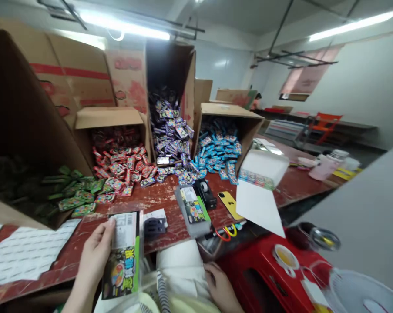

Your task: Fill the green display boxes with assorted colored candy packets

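Note:
My left hand (95, 256) grips a flat display box (124, 256) with a clear front, a barcode label on top and a green and black printed card inside, held upright over the table's near edge. My right hand (220, 287) rests low on my lap beside a white garment, fingers curled; what it holds, if anything, is hidden. A second box of the same kind (193, 211) lies on the red table (160, 198) just beyond.
Tipped cardboard boxes spill green (75, 191), red (121, 167), purple (172, 139) and blue (217, 150) packets. A tape dispenser (205, 193), yellow phone (230, 204), white open box (263, 167) and printed sheet (26, 252) lie nearby. A red stool (268, 269) stands at right.

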`<action>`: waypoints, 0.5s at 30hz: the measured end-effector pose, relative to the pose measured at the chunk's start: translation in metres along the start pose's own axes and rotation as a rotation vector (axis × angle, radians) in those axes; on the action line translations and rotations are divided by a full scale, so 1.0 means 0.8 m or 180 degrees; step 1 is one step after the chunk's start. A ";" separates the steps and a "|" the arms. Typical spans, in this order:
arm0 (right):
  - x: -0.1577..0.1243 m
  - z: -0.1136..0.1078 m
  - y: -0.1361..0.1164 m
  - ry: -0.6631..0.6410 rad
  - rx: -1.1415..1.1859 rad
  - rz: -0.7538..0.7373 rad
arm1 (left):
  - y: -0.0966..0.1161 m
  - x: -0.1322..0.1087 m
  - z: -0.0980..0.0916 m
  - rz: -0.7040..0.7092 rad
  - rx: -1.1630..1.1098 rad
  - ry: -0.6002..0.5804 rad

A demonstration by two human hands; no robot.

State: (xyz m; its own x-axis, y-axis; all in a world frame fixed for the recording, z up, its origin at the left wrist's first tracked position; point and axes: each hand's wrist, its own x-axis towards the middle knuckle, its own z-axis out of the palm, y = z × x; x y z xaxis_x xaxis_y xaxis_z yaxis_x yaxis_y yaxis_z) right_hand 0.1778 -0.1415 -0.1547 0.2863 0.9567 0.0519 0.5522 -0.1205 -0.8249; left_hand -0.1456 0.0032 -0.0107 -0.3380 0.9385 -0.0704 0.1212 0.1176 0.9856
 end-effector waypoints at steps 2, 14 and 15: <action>0.013 -0.009 -0.037 0.0010 0.0201 -0.0456 | 0.006 0.007 0.003 -0.0052 -0.0175 -0.0056; 0.053 0.107 -0.248 0.0319 0.1042 -0.0883 | 0.051 -0.057 0.052 0.0244 -0.0198 -0.0388; 0.056 0.115 -0.243 0.0362 0.1055 -0.0877 | 0.050 -0.059 0.054 0.0199 -0.0076 -0.0351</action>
State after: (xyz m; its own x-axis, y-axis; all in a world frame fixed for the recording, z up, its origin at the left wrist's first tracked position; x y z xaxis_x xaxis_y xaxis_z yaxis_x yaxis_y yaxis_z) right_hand 0.0115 -0.0506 -0.0440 0.2580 0.9038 0.3414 0.3444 0.2441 -0.9065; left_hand -0.0847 -0.0224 0.0254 -0.2256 0.9739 -0.0238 0.1162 0.0512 0.9919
